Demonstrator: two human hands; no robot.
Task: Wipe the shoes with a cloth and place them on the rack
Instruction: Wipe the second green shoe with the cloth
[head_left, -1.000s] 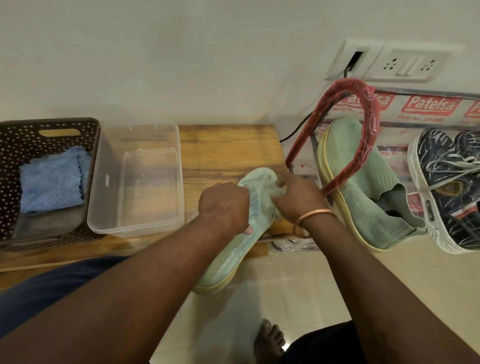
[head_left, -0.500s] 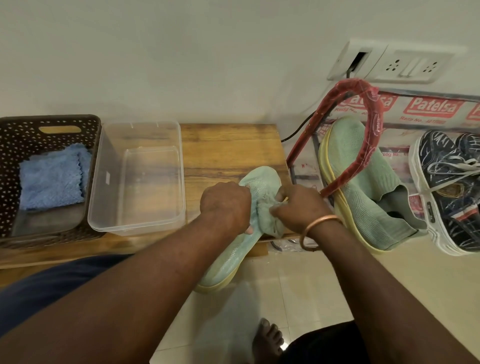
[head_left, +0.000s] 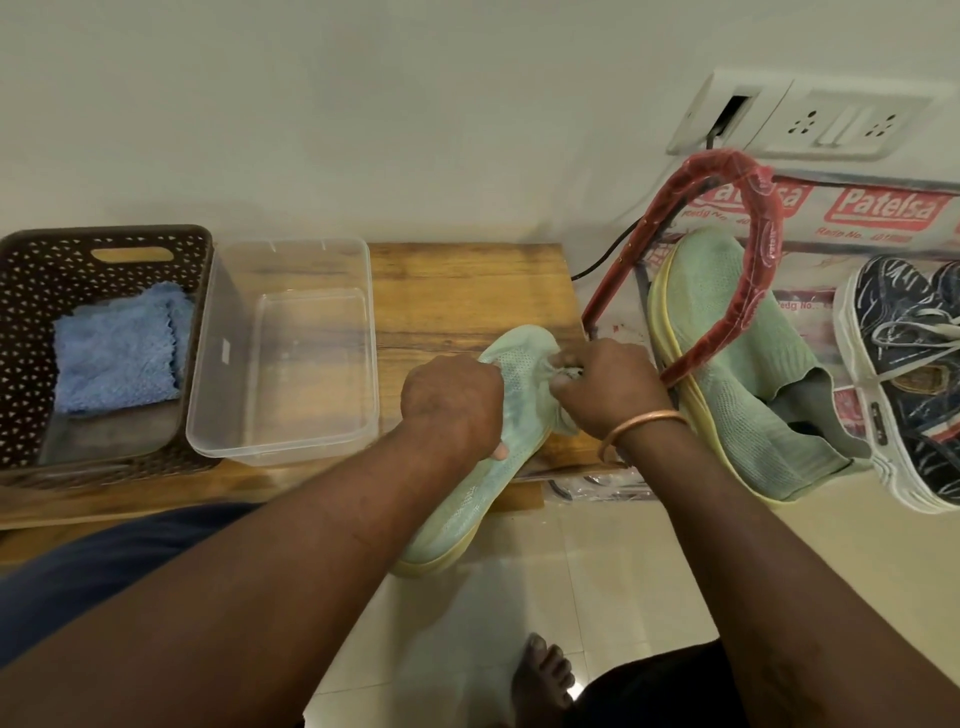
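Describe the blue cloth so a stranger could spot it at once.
Find the wooden bench by the wall. At its left end stands a dark perforated basket; the folded blue cloth lies inside. Nothing else nearby is blue and fluffy.

green shoes (head_left: 748, 364) 2 | hands (head_left: 452, 402) 2 | brown basket (head_left: 31, 291) 1 | clear tub (head_left: 280, 452) 1 | bangle (head_left: 641, 423) 1

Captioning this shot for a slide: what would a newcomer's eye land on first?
At centre, the left hand grips a mint-green shoe over the wooden bench while the right hand pinches a pale cloth at its toe. Its twin leans in the red-wrapped rack on the right; a blue cloth lies in the brown basket, left.
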